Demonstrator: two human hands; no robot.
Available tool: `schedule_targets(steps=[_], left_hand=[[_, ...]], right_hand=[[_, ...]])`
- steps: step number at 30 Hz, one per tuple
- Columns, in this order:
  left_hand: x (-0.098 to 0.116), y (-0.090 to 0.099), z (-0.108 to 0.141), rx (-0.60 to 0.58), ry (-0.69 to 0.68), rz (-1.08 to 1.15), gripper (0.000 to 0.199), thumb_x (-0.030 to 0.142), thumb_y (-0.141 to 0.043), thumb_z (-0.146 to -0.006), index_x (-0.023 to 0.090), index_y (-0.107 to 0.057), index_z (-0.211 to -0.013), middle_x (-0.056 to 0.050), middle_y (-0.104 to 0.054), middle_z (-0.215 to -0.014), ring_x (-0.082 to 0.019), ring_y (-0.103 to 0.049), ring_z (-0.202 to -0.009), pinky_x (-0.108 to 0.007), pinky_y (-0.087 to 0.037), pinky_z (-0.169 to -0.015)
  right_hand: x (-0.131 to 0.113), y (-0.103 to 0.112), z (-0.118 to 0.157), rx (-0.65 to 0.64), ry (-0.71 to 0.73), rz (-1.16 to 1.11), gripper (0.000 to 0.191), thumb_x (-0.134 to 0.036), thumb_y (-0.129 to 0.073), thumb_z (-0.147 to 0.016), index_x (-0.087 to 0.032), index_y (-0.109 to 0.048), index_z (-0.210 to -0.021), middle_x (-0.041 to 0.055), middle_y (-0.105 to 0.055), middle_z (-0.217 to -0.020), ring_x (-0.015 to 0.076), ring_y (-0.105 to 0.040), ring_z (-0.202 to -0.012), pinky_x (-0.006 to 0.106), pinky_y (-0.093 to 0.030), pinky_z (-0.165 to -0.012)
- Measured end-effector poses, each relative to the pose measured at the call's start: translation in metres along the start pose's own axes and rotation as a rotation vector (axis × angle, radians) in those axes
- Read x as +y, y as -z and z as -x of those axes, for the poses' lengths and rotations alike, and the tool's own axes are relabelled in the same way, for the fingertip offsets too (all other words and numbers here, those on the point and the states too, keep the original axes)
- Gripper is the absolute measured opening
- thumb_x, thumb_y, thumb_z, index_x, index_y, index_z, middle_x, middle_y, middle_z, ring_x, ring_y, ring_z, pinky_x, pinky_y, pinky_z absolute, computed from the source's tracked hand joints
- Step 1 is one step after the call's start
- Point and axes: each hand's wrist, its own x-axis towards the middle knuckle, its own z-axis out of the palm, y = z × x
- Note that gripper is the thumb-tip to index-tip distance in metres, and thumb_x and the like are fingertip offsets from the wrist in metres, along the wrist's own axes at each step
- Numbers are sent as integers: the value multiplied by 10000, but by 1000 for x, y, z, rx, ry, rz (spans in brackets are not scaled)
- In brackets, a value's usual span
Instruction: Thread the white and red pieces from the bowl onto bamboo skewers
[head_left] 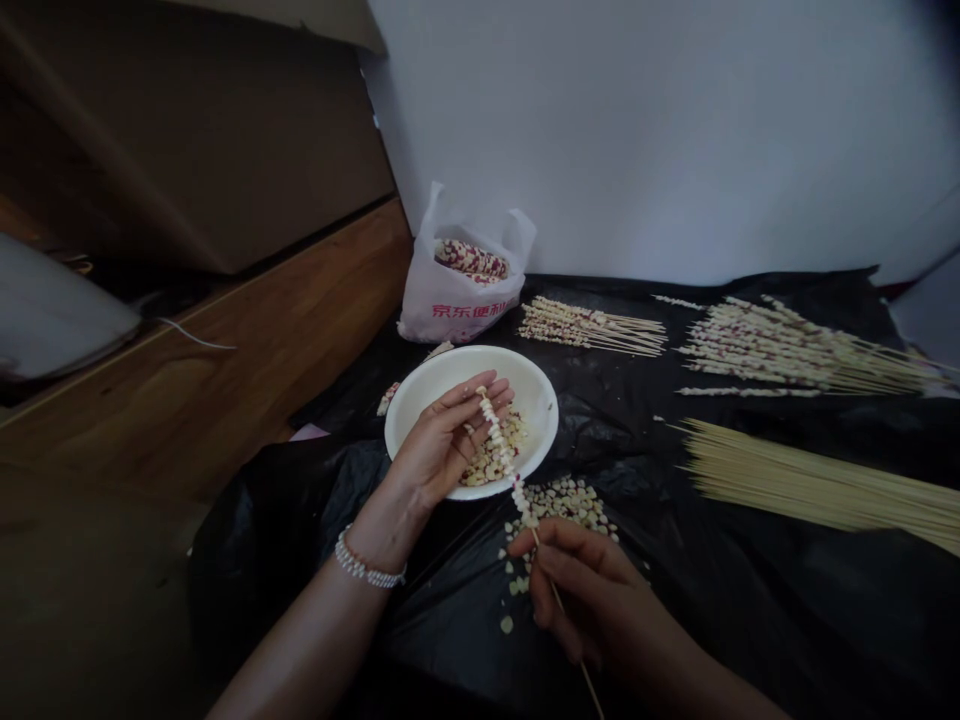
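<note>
My right hand (574, 585) is closed around a thin wooden skewer (559, 598), just below a row of threaded corn kernels (501, 445). The skewer slants up and left, its tip lying over the fingers of my left hand (450, 435). That hand is palm up with fingers stretched out, above a white bowl (405, 405); a kernel or two seem to lie on its palm. Loose cream and dark red kernels (487, 465) cover part of the bowl's bottom. Beside the bowl, a pile of pale kernels (577, 505) lies on black plastic sheeting (442, 590), partly behind my right hand.
A white plastic bag (457, 310) holding speckled corn cobs (472, 260) stands behind the bowl. Kernel-covered skewers lie in a small bundle (585, 325) and a larger bundle (780, 345). Bare skewers (817, 475) lie at right. A white wall (637, 130) rises behind.
</note>
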Motion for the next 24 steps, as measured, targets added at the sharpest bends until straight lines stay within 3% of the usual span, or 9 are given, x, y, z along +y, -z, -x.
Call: schedule_targets(steps=[6,14,24], left_hand=[[6,0,-4,60,163,137,329,279,-516,-969,53,-677,-1146,-188,-748,-1067,-246,-709,-1050,-334,-585,-907],[3,-3,-3,82,167,207,163,112,-566,-920,62,-717,-959,-130,-771,-900,-188,-748,-850,-267,-611,-803],[4,0,-4,50,178,161,141,95,-622,-877,64,-715,-978,-115,-771,-888,-164,-740,-794,-218,-610,-719]], right_hand=[[1,3,1,14,-1,54,198,-366,-618,-943,-192,-705,-986,-49,-621,-598,19,-416,-358,146,-211,-344],[4,4,0,-4,-13,68,202,-368,-615,-950,-187,-695,-988,-53,-617,-584,16,-412,-350,145,-201,-341],[2,2,1,-5,16,83,195,-360,-615,-951,-190,-702,-990,-52,-618,-590,17,-408,-355,148,-201,-342]])
